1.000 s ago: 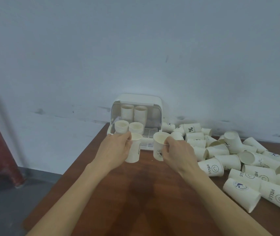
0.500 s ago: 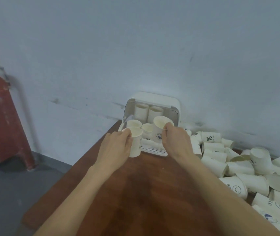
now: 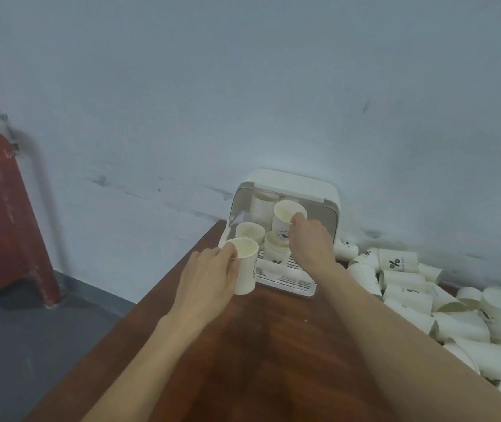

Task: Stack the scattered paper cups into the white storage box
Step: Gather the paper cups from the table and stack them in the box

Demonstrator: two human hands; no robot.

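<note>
Likely to go wrong first: the raised paper cup point(image 3: 286, 222), pinched only at its rim by the right hand point(image 3: 310, 243), could tilt or jam while coming down onto the front-right cup stack point(image 3: 275, 249) in the white storage box point(image 3: 328, 205), and a crooked entry could crease the thin wall or knock that stack against the front-left cup stack point(image 3: 250, 233) just beside it. Also at risk: the second paper cup point(image 3: 246, 269), held by the left hand point(image 3: 209, 280) near the box's near-left corner, just above the wooden surface point(image 3: 267, 345), might bump the slotted tray edge if pushed in at the same time. Right arm stretched far forward into the open box, wrist bent down, fingers point(image 3: 296, 220) closed on the cup's right rim, cup upright above the stack and not yet nested. Left arm less extended, thumb at the rim and fingers wrapped round the cup's side, cup upright. Back stacks point(image 3: 261, 205) standing at the far wall of the box, partly hidden. Loose cup pile point(image 3: 426, 296) lying on the right, well apart from both hands, so plenty left to do by this judgement.
</note>
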